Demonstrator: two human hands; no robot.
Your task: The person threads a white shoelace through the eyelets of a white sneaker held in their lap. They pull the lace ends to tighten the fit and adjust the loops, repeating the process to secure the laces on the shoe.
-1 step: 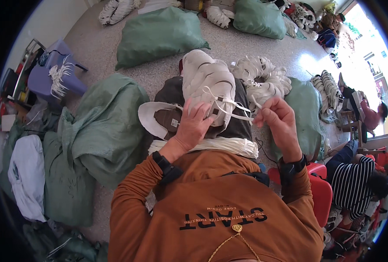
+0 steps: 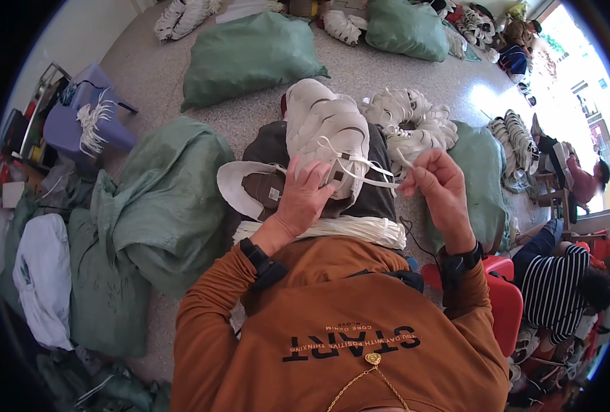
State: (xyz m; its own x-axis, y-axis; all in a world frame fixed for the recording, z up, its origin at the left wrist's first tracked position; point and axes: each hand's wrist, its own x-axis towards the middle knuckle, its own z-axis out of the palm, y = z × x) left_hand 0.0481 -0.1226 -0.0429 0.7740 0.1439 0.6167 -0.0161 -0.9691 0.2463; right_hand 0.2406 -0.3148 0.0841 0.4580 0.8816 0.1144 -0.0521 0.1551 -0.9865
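Lace looks light, limp — your right hand pinches its end, left hand grips the white shoe upper; hold near the tip.

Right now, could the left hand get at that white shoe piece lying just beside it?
Probably yes. The left hand rests on the white stack, and the shoe piece lies right next to it on the lap with nothing covering it.
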